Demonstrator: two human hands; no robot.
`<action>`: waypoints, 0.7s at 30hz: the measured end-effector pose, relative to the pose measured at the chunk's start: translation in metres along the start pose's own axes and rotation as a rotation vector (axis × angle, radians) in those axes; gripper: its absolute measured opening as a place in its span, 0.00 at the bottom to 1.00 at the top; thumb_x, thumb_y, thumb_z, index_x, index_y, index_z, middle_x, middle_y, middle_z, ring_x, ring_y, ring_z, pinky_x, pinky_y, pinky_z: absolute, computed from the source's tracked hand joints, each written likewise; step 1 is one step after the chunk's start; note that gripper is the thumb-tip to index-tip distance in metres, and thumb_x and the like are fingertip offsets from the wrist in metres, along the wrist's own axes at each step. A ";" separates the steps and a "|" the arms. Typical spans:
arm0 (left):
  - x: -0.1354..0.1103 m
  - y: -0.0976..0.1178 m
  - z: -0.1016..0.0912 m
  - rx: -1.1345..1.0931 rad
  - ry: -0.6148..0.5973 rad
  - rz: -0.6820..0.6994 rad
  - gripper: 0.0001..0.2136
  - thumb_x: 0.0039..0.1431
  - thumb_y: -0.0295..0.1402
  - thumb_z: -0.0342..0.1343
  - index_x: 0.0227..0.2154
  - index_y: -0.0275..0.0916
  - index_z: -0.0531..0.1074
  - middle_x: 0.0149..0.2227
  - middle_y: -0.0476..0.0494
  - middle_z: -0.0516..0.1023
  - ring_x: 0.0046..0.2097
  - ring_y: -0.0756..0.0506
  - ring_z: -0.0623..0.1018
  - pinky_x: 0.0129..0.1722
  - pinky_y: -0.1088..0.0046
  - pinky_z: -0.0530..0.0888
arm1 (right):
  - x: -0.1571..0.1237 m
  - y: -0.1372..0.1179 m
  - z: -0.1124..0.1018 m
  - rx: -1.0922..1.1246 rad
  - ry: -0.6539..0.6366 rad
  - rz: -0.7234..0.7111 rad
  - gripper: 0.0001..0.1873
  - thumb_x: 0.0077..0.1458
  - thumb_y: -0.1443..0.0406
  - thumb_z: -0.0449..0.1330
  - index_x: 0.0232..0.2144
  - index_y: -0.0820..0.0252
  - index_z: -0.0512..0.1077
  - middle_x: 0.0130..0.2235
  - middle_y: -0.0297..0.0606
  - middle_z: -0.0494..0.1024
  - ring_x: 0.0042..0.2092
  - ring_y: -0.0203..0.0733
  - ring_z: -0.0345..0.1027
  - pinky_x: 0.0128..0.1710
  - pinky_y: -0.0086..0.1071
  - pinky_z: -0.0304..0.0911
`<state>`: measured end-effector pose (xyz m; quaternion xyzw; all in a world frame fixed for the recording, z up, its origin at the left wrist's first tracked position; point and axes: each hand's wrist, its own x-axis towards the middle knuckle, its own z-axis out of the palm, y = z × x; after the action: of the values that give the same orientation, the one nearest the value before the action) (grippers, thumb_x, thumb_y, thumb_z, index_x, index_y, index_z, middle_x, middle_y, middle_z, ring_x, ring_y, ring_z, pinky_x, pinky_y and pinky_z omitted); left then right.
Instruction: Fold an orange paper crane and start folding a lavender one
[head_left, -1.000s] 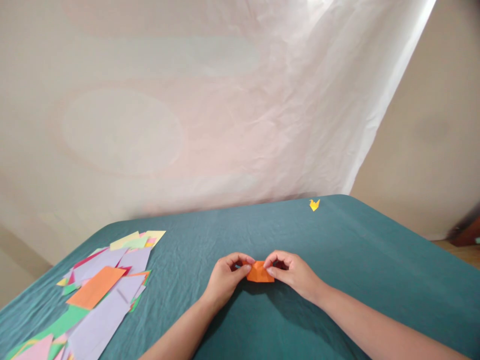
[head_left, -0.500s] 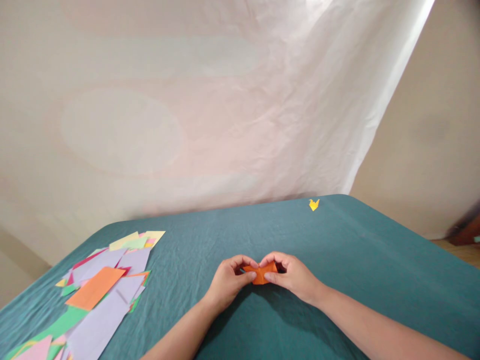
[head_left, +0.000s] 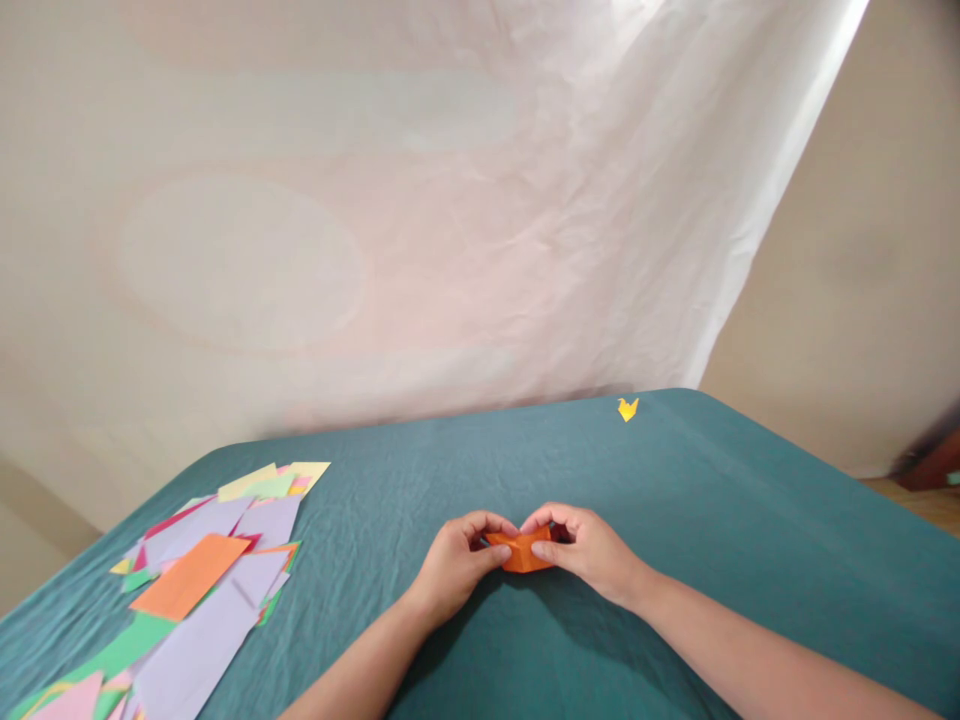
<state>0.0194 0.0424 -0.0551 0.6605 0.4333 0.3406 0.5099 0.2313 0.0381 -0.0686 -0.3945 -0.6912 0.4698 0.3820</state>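
A small piece of folded orange paper (head_left: 523, 556) is held between both hands near the front middle of the table. My left hand (head_left: 459, 560) pinches its left side, thumb on the near face and fingers over the top edge. On the right side, my right hand (head_left: 589, 555) grips it the same way, with the thumb pressed on the front. Both index fingertips nearly meet at the paper's upper edge. Creases show on the near face; the far side is hidden by the fingers.
Loose coloured paper sheets (head_left: 199, 640) lie in an overlapping pile on the left, an orange sheet (head_left: 191, 577) on top. A small yellow folded paper figure (head_left: 628, 409) sits near the far edge. Green cloth (head_left: 390, 480) covers the table; a pale sheet hangs behind.
The orange paper's near face has tilted and its lower edge looks straighter and wider. My right thumb has shifted slightly right; both hands otherwise stay in place.
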 end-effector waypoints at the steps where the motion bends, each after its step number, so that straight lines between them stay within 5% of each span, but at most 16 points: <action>1: 0.000 -0.001 -0.001 -0.001 -0.001 0.005 0.10 0.50 0.28 0.58 0.37 0.36 0.76 0.33 0.46 0.77 0.33 0.48 0.74 0.35 0.75 0.67 | 0.000 0.000 0.000 0.003 0.001 0.004 0.09 0.53 0.65 0.62 0.39 0.57 0.74 0.36 0.34 0.77 0.36 0.39 0.69 0.37 0.30 0.62; 21: 0.001 -0.003 -0.001 0.057 0.058 0.015 0.07 0.48 0.29 0.60 0.33 0.37 0.76 0.30 0.49 0.76 0.29 0.50 0.71 0.30 0.78 0.65 | 0.001 -0.010 0.001 -0.133 0.050 -0.022 0.10 0.51 0.71 0.60 0.36 0.57 0.76 0.34 0.33 0.77 0.34 0.37 0.66 0.34 0.28 0.59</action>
<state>0.0185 0.0443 -0.0581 0.6679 0.4526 0.3508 0.4755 0.2279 0.0361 -0.0595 -0.4231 -0.7154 0.4085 0.3772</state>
